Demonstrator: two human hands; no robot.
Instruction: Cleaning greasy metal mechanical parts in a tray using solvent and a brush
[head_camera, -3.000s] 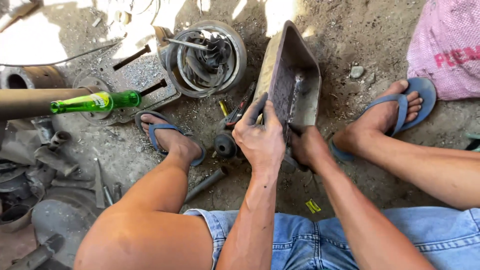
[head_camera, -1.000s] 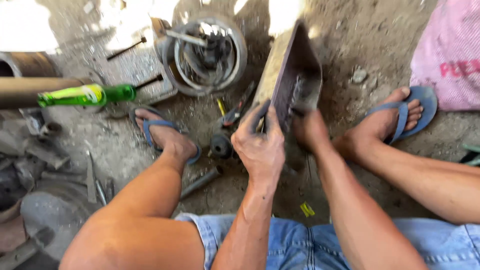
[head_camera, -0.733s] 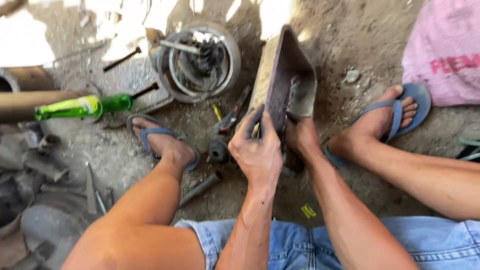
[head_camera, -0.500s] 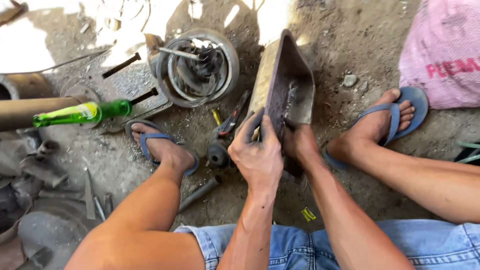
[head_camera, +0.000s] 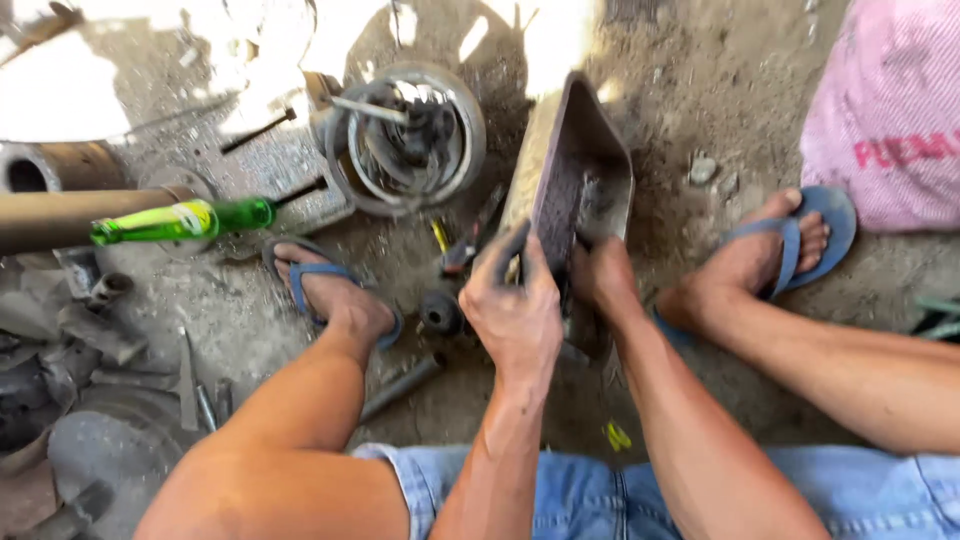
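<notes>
A long dark metal pan-shaped casing (head_camera: 560, 160) stands tilted on the dirt between my feet, its hollow side facing right. My left hand (head_camera: 515, 310) grips its near left edge, with the fingers curled over the rim. On the near right side my right hand (head_camera: 603, 280) is closed against the casing's lower inside; what it holds is hidden. Both hands are greasy.
A round metal drum with parts inside (head_camera: 405, 135) lies behind left. A green glass bottle (head_camera: 185, 220) lies by a rusty pipe (head_camera: 60, 215). Pliers and small tools (head_camera: 465, 250) sit beside my left foot (head_camera: 330, 295). Scrap metal (head_camera: 70, 400) fills the left; a pink sack (head_camera: 885, 110) is at right.
The casing has been stood a little more upright and turned; both hands stayed on its near end. The view shifted slightly.
</notes>
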